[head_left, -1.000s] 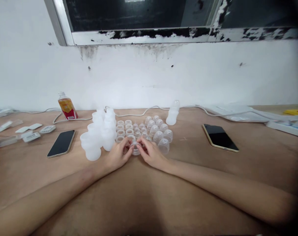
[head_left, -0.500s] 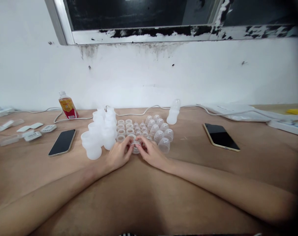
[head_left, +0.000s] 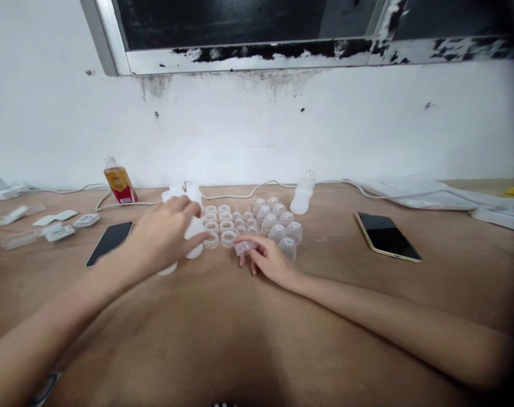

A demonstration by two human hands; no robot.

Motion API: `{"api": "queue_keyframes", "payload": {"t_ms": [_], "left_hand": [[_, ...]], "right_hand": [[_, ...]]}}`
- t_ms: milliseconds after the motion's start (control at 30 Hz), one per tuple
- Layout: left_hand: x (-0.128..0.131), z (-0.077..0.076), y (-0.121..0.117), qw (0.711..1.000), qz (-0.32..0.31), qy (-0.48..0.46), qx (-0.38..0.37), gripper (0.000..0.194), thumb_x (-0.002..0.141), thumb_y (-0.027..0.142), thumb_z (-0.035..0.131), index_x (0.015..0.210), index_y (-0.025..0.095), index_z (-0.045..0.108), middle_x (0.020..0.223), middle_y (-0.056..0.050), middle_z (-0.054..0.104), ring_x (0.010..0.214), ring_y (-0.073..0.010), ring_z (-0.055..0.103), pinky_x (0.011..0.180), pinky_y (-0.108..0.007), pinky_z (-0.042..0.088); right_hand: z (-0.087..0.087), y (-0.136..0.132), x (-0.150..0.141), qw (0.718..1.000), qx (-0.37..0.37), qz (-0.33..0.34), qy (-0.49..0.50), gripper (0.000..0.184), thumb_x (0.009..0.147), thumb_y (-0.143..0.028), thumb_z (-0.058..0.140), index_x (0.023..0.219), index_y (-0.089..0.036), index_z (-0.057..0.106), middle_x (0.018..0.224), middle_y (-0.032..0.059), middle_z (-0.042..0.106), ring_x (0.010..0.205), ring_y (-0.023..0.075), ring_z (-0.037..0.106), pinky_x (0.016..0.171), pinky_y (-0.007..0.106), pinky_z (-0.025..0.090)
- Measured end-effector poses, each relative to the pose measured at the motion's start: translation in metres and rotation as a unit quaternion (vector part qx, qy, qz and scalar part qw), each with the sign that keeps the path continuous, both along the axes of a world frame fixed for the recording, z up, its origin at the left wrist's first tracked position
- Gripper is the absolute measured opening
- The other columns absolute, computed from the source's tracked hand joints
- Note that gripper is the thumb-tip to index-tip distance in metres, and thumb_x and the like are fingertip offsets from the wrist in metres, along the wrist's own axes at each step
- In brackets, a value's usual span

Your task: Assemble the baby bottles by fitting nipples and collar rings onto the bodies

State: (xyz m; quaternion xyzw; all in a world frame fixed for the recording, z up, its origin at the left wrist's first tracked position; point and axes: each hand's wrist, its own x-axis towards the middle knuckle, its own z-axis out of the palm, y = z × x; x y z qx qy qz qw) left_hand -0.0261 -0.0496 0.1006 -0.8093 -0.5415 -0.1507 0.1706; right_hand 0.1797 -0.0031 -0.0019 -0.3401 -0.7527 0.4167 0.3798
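Note:
My right hand (head_left: 271, 261) pinches a translucent screw ring (head_left: 245, 247) of a baby bottle, tilted, just above the table. My left hand (head_left: 168, 232) is raised over the white bottle bodies (head_left: 194, 249), its thumb and fingers apart; it hides most of them. Between the hands, translucent rings (head_left: 227, 226) lie in rows. Beside them stand small clear nipples (head_left: 242, 218), partly behind my right fingers. Clear domed caps (head_left: 277, 232) are grouped next to my right hand. Farther back stands an assembled baby bottle (head_left: 301, 195) with a clear cap.
One phone (head_left: 108, 243) lies on the left, partly behind my left forearm; another phone (head_left: 387, 237) lies on the right. A drink bottle (head_left: 120, 182) and a white cable (head_left: 252, 190) are near the wall. Small plastic cases (head_left: 60, 233) lie far left, a plastic bag (head_left: 409, 195) at the back right.
My left hand has let go of the ring and moved left and up over the white bottles. My right hand keeps the ring, now tilted.

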Motion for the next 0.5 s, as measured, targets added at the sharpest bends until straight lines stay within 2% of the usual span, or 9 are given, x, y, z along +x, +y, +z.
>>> {"api": "queue_keyframes", "payload": {"t_ms": [67, 133, 200, 300, 400, 500], "left_hand": [[-0.024, 0.010, -0.005, 0.998, 0.067, -0.021, 0.002, 0.045, 0.068, 0.057, 0.047, 0.088, 0.017, 0.046, 0.090, -0.005, 0.050, 0.082, -0.0231, 0.051, 0.070, -0.036, 0.041], [-0.044, 0.003, -0.011, 0.990, 0.122, -0.044, 0.053, 0.056, 0.064, 0.064, 0.046, 0.091, 0.015, 0.042, 0.088, -0.006, 0.048, 0.084, -0.0243, 0.050, 0.070, -0.036, 0.042], [-0.055, -0.015, -0.016, 0.983, 0.154, -0.074, 0.068, 0.065, 0.063, 0.066, 0.043, 0.100, 0.012, 0.037, 0.097, -0.010, 0.045, 0.093, -0.0267, 0.047, 0.074, -0.037, 0.041], [-0.063, -0.047, -0.016, 0.977, 0.178, -0.109, 0.030, 0.060, 0.067, 0.064, 0.039, 0.098, 0.012, 0.038, 0.097, -0.012, 0.045, 0.099, -0.0282, 0.045, 0.078, -0.037, 0.040], [-0.068, -0.060, -0.016, 0.969, 0.209, -0.134, -0.014, 0.047, 0.068, 0.062, 0.040, 0.077, 0.017, 0.044, 0.083, -0.007, 0.049, 0.078, -0.0238, 0.053, 0.065, -0.034, 0.043], [-0.066, -0.058, -0.026, 0.968, 0.199, -0.150, -0.036, 0.040, 0.066, 0.059, 0.045, 0.065, 0.019, 0.044, 0.065, -0.002, 0.049, 0.058, -0.0176, 0.051, 0.052, -0.029, 0.040]], "right_hand": [[0.001, -0.001, 0.000, 1.000, -0.014, 0.002, 0.016, 0.027, 0.079, -0.021, 0.036, 0.103, -0.018, 0.048, 0.062, -0.0019, 0.055, 0.038, 0.0054, 0.045, 0.039, 0.019, 0.040], [0.003, -0.003, 0.000, 0.999, -0.029, 0.007, 0.032, 0.030, 0.078, -0.025, 0.043, 0.107, -0.020, 0.043, 0.067, -0.0009, 0.057, 0.044, 0.0067, 0.049, 0.045, 0.021, 0.044], [0.004, -0.005, 0.000, 0.997, -0.053, 0.026, 0.058, 0.033, 0.078, -0.029, 0.046, 0.109, -0.021, 0.041, 0.074, 0.0012, 0.057, 0.058, 0.0094, 0.055, 0.055, 0.024, 0.047], [0.001, -0.008, 0.000, 0.985, -0.111, 0.057, 0.121, 0.029, 0.082, -0.036, 0.038, 0.106, -0.021, 0.045, 0.082, 0.0047, 0.055, 0.079, 0.0143, 0.058, 0.060, 0.026, 0.048], [-0.001, -0.009, 0.001, 0.969, -0.167, 0.063, 0.173, 0.027, 0.081, -0.036, 0.041, 0.105, -0.022, 0.044, 0.093, 0.0054, 0.050, 0.084, 0.0162, 0.058, 0.063, 0.028, 0.048], [0.001, -0.011, 0.001, 0.953, -0.204, 0.053, 0.217, 0.038, 0.077, -0.030, 0.050, 0.112, -0.027, 0.035, 0.094, 0.0029, 0.048, 0.084, 0.0160, 0.059, 0.068, 0.030, 0.048]]}}
